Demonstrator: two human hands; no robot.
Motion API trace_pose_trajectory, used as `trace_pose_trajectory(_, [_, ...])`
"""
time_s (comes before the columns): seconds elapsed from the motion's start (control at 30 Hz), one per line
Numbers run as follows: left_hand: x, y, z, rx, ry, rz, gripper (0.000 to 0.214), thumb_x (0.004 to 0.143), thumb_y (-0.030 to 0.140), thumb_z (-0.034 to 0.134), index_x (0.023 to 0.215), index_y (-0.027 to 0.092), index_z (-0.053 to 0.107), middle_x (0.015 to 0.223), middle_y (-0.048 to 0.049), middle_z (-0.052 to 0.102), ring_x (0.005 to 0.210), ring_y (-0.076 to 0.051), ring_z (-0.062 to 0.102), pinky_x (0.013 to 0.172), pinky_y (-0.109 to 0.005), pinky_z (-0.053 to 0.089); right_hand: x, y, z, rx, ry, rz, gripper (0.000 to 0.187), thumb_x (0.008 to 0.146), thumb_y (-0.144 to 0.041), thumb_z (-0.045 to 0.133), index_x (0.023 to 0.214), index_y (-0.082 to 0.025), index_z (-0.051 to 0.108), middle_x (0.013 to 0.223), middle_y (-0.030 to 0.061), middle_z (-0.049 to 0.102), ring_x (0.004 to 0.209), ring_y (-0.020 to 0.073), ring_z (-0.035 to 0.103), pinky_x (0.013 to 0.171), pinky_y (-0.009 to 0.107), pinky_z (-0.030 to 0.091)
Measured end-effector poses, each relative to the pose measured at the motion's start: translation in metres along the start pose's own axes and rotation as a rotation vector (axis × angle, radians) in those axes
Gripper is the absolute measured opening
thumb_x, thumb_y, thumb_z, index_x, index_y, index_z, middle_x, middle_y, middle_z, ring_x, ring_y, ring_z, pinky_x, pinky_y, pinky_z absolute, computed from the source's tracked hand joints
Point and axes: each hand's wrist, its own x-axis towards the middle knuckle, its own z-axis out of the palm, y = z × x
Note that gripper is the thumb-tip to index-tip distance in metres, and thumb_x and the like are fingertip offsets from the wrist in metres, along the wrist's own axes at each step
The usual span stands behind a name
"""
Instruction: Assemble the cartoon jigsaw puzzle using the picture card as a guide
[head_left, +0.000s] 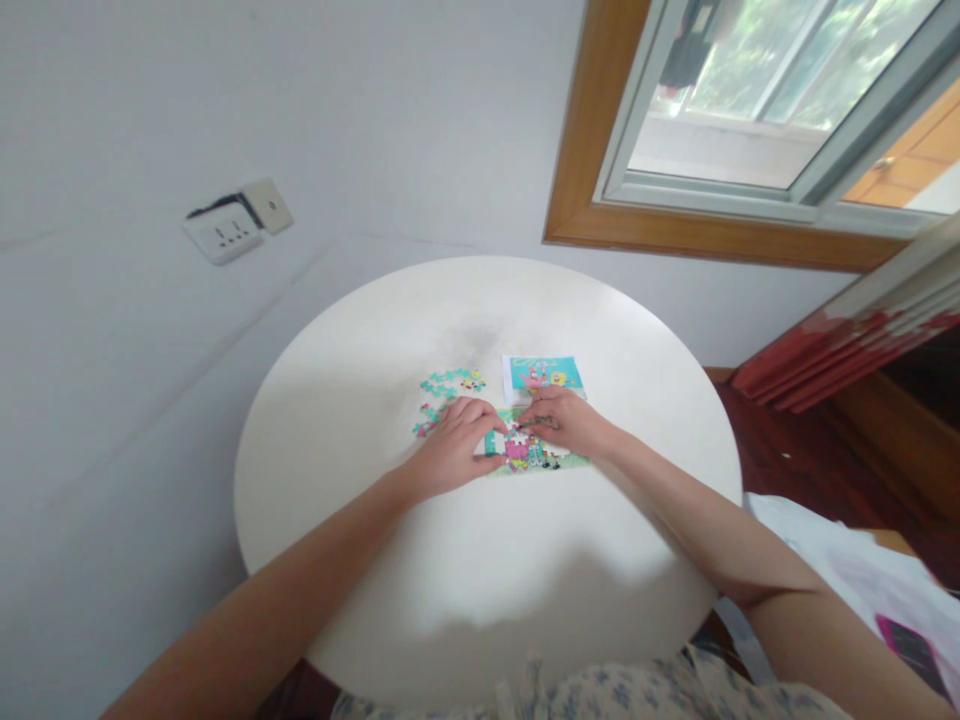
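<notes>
A partly assembled cartoon jigsaw puzzle [529, 452] lies near the middle of a round white table [480, 560]. My left hand [452, 447] rests on the puzzle's left edge, fingers curled and thumb along its lower side. My right hand [564, 419] lies on the puzzle's upper right, fingertips pressing down on a piece I cannot make out. Several loose turquoise pieces [448, 384] lie just beyond my left hand. A small reference picture card [543, 374] sits beyond my right hand.
The table stands against a white wall with a socket plate [225, 230]. A wood-framed window [742, 150] is at the upper right. Red curtain fabric [847, 350] and a dark wooden floor [810, 460] lie to the right.
</notes>
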Motion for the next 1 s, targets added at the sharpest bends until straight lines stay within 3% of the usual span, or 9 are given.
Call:
trace_pose_trajectory(0.17, [0.000,0.001,-0.001,0.006,-0.007,-0.008,0.031,0.079,0.035,0.069,0.106,0.022,0.060,0.107,-0.0056,0.055,0.108,-0.025,0.045,0.098,-0.040,0.035,0.000,-0.002,0.003,-0.025,-0.029,0.053,0.017,0.081,-0.025,0.069,0.096,-0.017,0.073,0.084,0.0075,0.064,0.086,0.0200,0.059,0.080,0.031,0.044])
trace_pose_trajectory(0.5, [0.000,0.000,0.000,-0.005,-0.006,-0.002,0.030,0.080,0.037,0.068,0.106,0.024,0.060,0.106,-0.0049,0.055,0.108,-0.025,0.045,0.098,-0.040,0.036,0.003,0.001,0.012,0.168,-0.024,0.139,0.016,0.075,-0.013,0.070,0.091,-0.016,0.071,0.076,0.0019,0.060,0.075,0.0140,0.053,0.069,0.023,0.040])
trace_pose_trajectory(0.7, [0.001,0.001,-0.001,-0.005,-0.005,-0.008,0.030,0.080,0.036,0.068,0.106,0.025,0.060,0.106,-0.0048,0.055,0.108,-0.025,0.045,0.098,-0.040,0.036,0.004,-0.002,0.011,0.170,0.001,0.150,0.019,0.069,-0.008,0.071,0.087,-0.015,0.070,0.075,0.0006,0.058,0.074,0.0134,0.052,0.070,0.023,0.038])
trace_pose_trajectory(1.0, [0.000,0.000,0.001,-0.010,0.003,-0.005,0.031,0.079,0.036,0.069,0.107,0.024,0.060,0.106,-0.0052,0.056,0.108,-0.025,0.046,0.097,-0.040,0.037,0.002,-0.008,0.009,0.305,-0.024,0.245,0.011,0.075,-0.010,0.063,0.084,-0.014,0.069,0.076,0.0008,0.067,0.066,0.0105,0.053,0.061,0.020,0.038])
